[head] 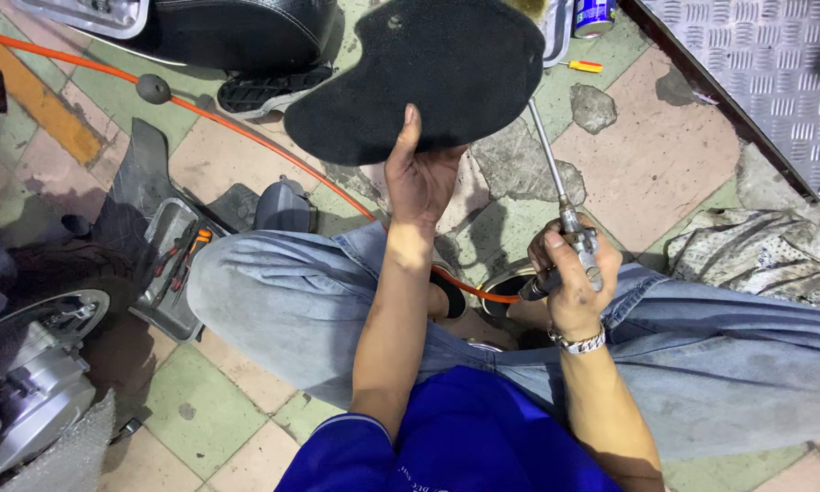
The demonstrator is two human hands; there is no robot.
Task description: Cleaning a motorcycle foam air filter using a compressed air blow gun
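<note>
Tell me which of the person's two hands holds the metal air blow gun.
The right hand, with the wristband, grips the air blow gun with its long nozzle. The left hand instead holds up the black foam pad.

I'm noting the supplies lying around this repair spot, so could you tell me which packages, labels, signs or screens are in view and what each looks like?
Can: top edge of the view, right of the black foam pad that the left hand holds up; cylinder, blue with white print, cut off by the frame.
Signs or screens: none in view.
</note>
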